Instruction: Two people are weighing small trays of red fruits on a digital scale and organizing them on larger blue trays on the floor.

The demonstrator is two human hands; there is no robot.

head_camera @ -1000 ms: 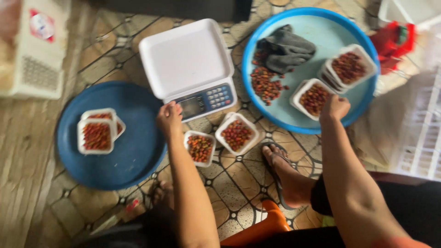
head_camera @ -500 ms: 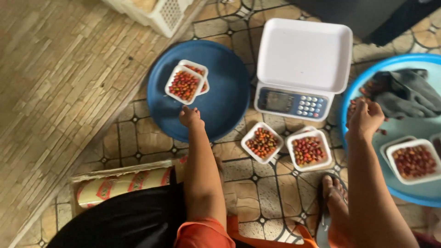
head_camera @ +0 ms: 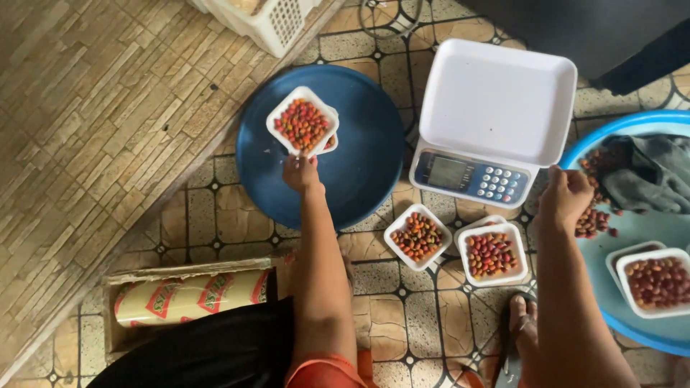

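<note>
My left hand [head_camera: 300, 172] reaches out over a dark blue round tray [head_camera: 359, 179] and pinches the near edge of a small white tray of red and orange fruits [head_camera: 302, 123], which lies on top of another such tray. My right hand [head_camera: 564, 197] rests at the rim of a light blue basin [head_camera: 647, 334], fingers curled beside a heap of loose fruits [head_camera: 593, 219]. Whether it holds any is hidden. Between the hands stands a white digital scale [head_camera: 496, 108] with an empty pan.
Two filled white trays [head_camera: 418, 236] [head_camera: 492, 253] sit on the tiled floor before the scale. The basin holds a grey cloth [head_camera: 647, 172] and more filled trays [head_camera: 655, 282]. A boxed roll of film [head_camera: 190, 296] lies near left; a white crate [head_camera: 266, 21] far left.
The view swung left, then steadied. My left hand went from the scale's front to the fruit tray on the dark blue tray and took its edge. My right hand left the basin's trays for the loose fruits.
</note>
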